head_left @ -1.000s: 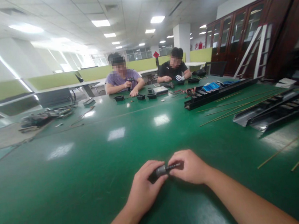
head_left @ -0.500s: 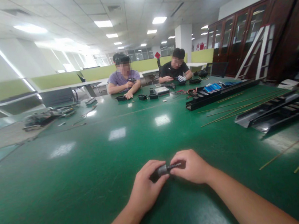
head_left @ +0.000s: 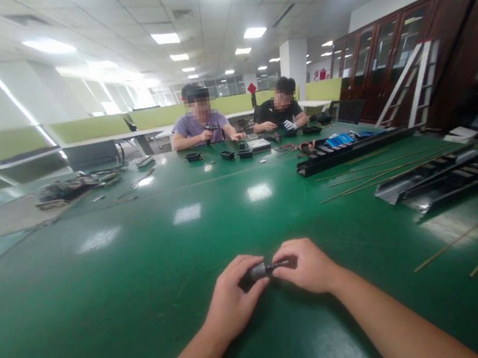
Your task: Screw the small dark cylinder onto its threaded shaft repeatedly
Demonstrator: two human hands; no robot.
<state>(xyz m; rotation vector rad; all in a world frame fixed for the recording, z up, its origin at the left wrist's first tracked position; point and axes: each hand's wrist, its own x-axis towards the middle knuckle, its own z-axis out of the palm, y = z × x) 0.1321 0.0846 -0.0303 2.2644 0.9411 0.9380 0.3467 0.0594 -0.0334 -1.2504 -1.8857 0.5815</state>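
Low in the middle of the head view, my left hand [head_left: 233, 297] wraps its thumb and fingers round a small dark cylindrical part [head_left: 258, 271] with a grey metal-looking band. From its right end sticks out a thin, ridged dark shaft [head_left: 273, 266], pointing right. My right hand [head_left: 305, 265] is closed at that end, thumb and fingers curled about the shaft tip. The palms hide the part's left end and some of the tip, and its exact kind is unclear. Both hands are just above the green table [head_left: 152, 255].
Black metal channels [head_left: 451, 183] and thin rods [head_left: 446, 247] lie to the right. Across the table sit two people, one holding a dark tool [head_left: 210, 131]. Several black trays [head_left: 227, 155] stand before them. A tangled pile [head_left: 68, 188] lies far left; a ladder [head_left: 418, 85] leans by the cabinets.
My hands keep nearly the same grip on the part. The view shifted slightly at first. Across the table, one person's free hand moved to the trays, then over to the right.
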